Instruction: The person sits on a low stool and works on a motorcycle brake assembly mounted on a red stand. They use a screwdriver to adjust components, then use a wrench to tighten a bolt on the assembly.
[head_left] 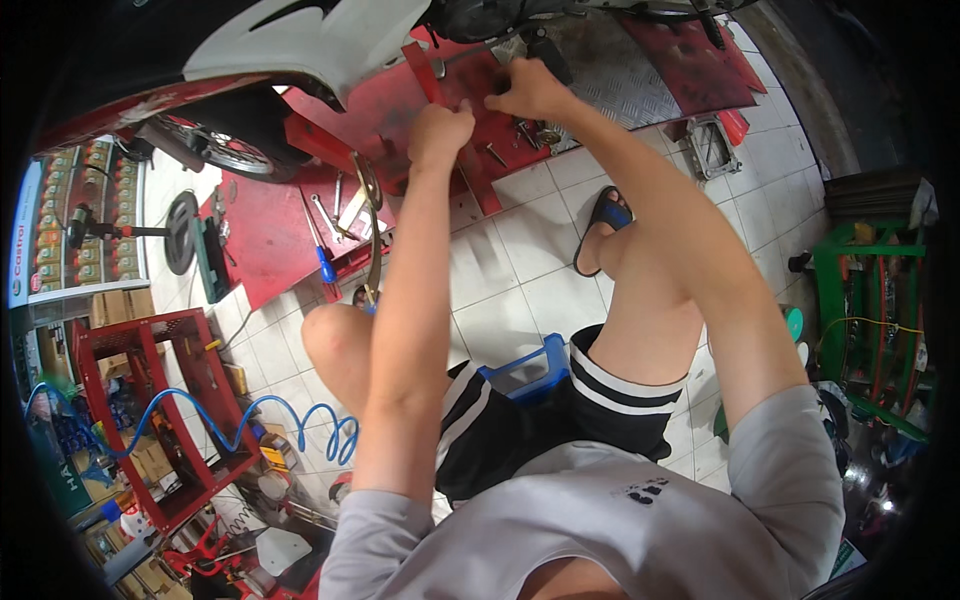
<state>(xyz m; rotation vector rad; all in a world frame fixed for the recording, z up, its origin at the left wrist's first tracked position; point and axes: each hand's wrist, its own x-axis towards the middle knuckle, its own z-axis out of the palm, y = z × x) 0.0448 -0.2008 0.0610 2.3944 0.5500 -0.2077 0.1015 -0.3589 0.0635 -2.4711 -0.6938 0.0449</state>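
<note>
My left hand (440, 134) is closed beside a red metal bar (424, 74) under the motorcycle (285, 45); what its fingers hold, if anything, is hidden. To its right, my right hand (534, 92) is curled, thumb and fingers bent around a small dark spot that I cannot make out. Both hands are over a red lift platform (345, 125). Several loose bolts (525, 133) lie below my right hand. Left of my left forearm are a blue-handled screwdriver (326, 268) and a wrench (325, 215).
The motorcycle's wheel (235, 145) stands at the upper left. A metal frame-shaped part (712, 148) lies on the tiles at right. A red shelf cart (165, 400) and a coiled blue air hose (270, 402) are at left, a green rack (865, 300) at right.
</note>
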